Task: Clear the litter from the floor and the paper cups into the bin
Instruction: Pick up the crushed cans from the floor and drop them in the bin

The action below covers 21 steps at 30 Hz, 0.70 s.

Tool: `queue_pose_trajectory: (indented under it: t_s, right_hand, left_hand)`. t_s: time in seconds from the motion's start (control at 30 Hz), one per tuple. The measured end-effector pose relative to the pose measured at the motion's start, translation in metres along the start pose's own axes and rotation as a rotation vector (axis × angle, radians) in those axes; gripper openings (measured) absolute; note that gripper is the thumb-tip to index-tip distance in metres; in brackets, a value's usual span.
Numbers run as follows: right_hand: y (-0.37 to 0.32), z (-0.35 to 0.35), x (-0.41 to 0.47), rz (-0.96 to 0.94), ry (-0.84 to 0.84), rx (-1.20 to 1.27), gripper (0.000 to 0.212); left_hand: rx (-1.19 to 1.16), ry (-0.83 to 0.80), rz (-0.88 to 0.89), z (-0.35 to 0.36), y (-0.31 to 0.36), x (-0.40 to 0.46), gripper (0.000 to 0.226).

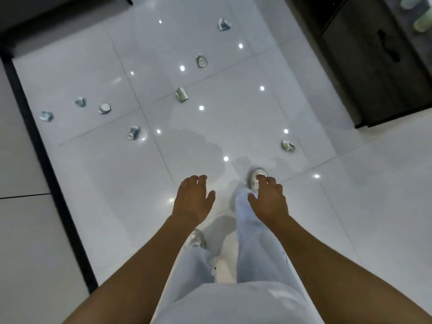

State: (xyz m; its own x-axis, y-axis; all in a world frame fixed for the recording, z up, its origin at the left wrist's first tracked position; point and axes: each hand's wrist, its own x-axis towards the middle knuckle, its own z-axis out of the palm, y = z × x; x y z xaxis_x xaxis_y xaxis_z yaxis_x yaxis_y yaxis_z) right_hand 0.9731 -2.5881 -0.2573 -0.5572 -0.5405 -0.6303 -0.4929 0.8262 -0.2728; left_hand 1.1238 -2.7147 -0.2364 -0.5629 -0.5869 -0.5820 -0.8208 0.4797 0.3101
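Cups, crumpled paper and surely light and crushable, lie scattered on the glossy floor (93,174), nearest one (288,145) ahead-right; left hand (192,202) and right hand (268,199) hover empty, fingers relaxed; pinch the rim gently.

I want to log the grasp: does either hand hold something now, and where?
Nothing is held. The left hand and right hand are both empty, fingers relaxed, above the floor.

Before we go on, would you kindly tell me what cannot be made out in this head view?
- The bin: not in the head view at all.
- Crumpled cups, such as the farthest one: too small and blurred to read any print.
- Right shoe: partly hidden by the right hand.
- Pale objects at the top right corner: cut off, blurred.
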Motion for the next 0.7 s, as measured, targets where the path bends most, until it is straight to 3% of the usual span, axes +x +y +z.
queue_pose_trajectory:
  t_s: [0.33, 0.7]
  right_hand:
    - [0.108, -0.106, 0.142, 0.044, -0.031, -0.046, 0.054]
    - [0.194, -0.069, 0.273, 0.144, -0.067, -0.010, 0.054]
  left_hand:
    - [-0.009, -0.046, 0.098, 0.008, 0.164, 0.152, 0.051]
    - [0.043, -0.149, 0.076, 0.064, 0.175, 0.277, 0.048]
